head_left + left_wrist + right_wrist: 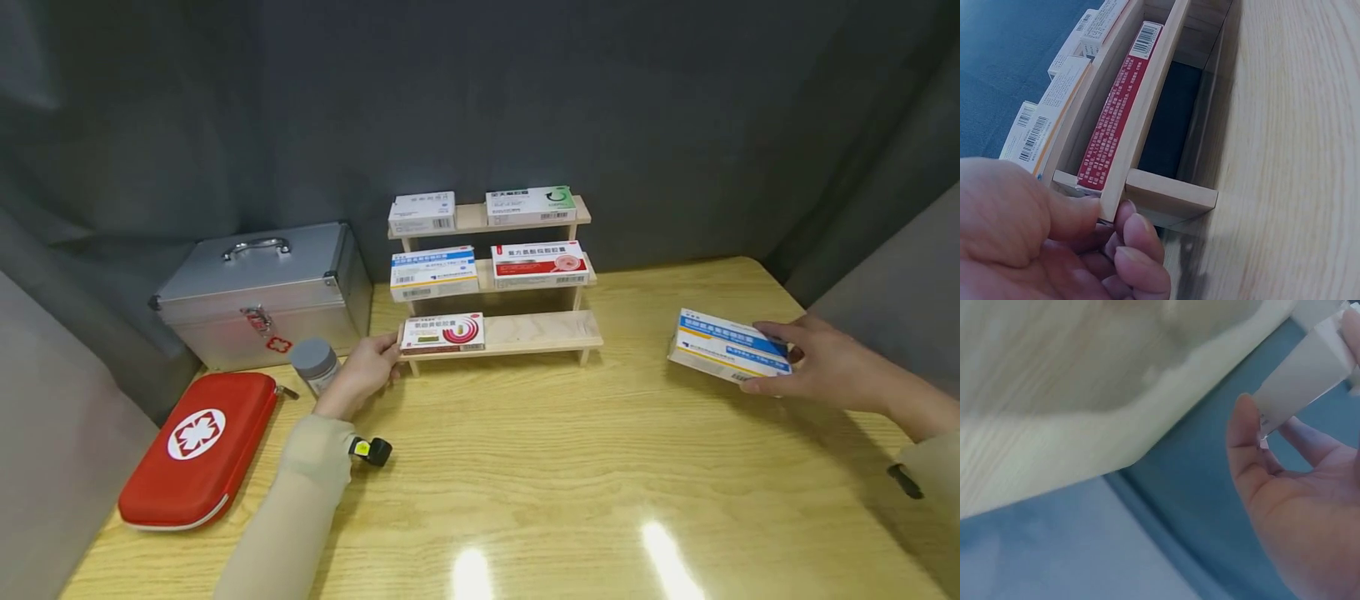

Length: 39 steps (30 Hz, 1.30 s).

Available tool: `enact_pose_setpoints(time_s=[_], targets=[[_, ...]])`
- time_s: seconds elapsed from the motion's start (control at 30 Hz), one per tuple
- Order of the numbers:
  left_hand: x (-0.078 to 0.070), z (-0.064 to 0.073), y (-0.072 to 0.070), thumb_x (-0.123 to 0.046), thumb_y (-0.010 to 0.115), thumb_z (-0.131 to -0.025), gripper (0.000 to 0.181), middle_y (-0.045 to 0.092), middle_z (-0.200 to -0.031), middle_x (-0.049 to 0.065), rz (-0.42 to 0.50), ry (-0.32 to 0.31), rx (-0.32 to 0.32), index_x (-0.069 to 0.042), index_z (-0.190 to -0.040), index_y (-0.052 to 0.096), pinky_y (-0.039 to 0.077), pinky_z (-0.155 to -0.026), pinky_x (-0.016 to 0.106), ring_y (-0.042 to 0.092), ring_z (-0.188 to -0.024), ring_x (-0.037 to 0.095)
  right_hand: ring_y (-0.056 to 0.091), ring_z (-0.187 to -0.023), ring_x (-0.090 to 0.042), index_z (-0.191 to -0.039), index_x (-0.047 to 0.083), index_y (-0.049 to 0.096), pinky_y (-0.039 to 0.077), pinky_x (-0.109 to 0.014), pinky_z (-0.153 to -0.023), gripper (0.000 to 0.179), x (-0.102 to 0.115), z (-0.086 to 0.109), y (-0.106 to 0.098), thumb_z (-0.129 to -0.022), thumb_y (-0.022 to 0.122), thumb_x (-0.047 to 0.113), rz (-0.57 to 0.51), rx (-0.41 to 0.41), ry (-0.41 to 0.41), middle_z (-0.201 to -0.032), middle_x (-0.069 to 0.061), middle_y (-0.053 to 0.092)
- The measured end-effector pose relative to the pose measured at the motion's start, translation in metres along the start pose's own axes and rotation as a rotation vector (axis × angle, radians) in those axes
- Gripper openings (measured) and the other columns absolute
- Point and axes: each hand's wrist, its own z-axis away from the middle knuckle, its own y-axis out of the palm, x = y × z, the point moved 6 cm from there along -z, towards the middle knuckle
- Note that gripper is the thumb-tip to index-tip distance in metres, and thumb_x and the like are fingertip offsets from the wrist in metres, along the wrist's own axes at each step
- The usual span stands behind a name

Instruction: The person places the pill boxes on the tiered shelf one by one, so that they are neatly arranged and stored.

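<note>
My right hand [832,367] holds a white and blue medicine box [727,346] by its right end, over the right side of the table. In the right wrist view, thumb and fingers pinch the ends of that box [1304,375]. My left hand [365,371] grips the left end of the lowest step of a wooden three-tier shelf [536,329], thumb above the board and fingers beneath it in the left wrist view. Right beside the thumb, on that step, lies a white and dark-red medicine box [1119,112].
On the middle step sit a blue-white box [433,273] and a red-white box [540,263]; the top step bears a white box [422,212] and a green-white box [529,206]. To the left are a silver case [258,292], a grey-capped bottle [315,362] and a red first-aid pouch [198,450].
</note>
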Motion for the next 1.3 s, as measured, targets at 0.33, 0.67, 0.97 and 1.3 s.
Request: enact_pose_setpoints(time_s=[0.33,0.67,0.97,1.3], targets=[[0.001,-0.002,-0.001,-0.014,0.037,-0.108,0.045,0.057,-0.090,0.015,0.024,-0.010,-0.006,-0.004,-0.153,0.037,0.041,-0.052,0.031,0.051,-0.067,0.020,0.054,-0.084,-0.021,-0.145,-0.007,0.043,0.047,-0.027,-0.062,0.105,0.061,0.030,0.030,-0.073,0.081,0.059,-0.028,-0.016,-0.161,-0.120,-0.022,0.047],[0.003,-0.002,0.000,-0.016,0.037,-0.109,0.046,0.056,-0.093,0.017,0.023,-0.030,0.001,-0.007,-0.154,0.034,0.041,-0.052,0.031,0.050,-0.066,0.021,0.052,-0.088,-0.018,-0.145,0.001,0.049,0.045,-0.028,-0.067,0.102,0.115,0.042,0.050,-0.072,0.076,0.067,-0.013,-0.046,-0.279,-0.124,-0.016,0.050],[0.002,-0.003,-0.001,-0.015,0.037,-0.108,0.046,0.057,-0.093,0.017,0.014,-0.013,0.001,-0.005,-0.153,0.035,0.042,-0.053,0.032,0.051,-0.067,0.020,0.055,-0.093,-0.019,-0.143,0.004,0.053,0.048,-0.032,-0.071,0.096,0.148,0.041,0.061,-0.072,0.080,0.063,-0.008,-0.083,-0.345,-0.126,-0.014,0.052],[-0.003,0.001,0.000,-0.015,0.037,-0.109,0.047,0.056,-0.101,0.018,0.015,-0.013,0.009,-0.005,-0.154,0.033,0.042,-0.054,0.031,0.051,-0.069,0.021,0.052,-0.095,-0.020,-0.147,0.010,0.049,0.047,-0.034,-0.073,0.098,0.174,0.029,0.068,-0.071,0.081,0.062,0.007,-0.010,-0.327,-0.131,-0.011,0.050]])
